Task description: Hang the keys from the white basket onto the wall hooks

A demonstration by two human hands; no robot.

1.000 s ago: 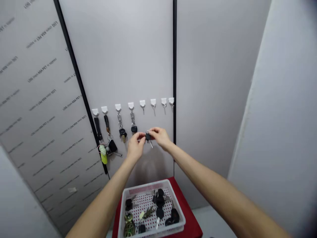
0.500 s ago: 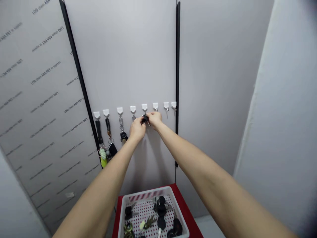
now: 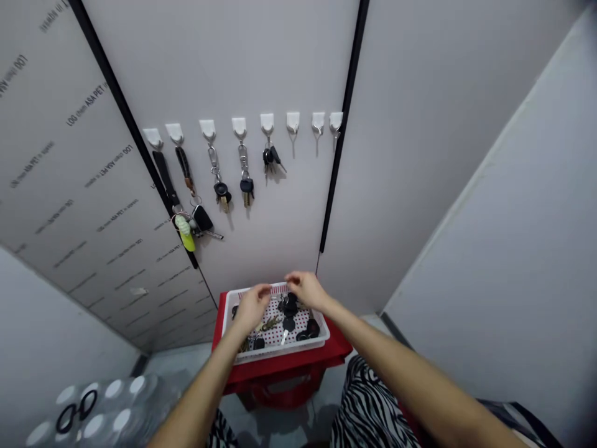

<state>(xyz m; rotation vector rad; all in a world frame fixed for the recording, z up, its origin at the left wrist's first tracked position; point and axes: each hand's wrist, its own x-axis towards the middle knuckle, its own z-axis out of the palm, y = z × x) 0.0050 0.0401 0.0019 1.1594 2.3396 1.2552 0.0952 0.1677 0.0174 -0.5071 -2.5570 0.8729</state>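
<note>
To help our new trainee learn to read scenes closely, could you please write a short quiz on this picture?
1. How many white wall hooks hold nothing?
2. True or false: the white plastic basket rests on a red stand.
3. Where are the left hand and right hand: A, above the basket; or B, at the hooks?

Key: 1. Three. 2. True. 3. A.
</note>
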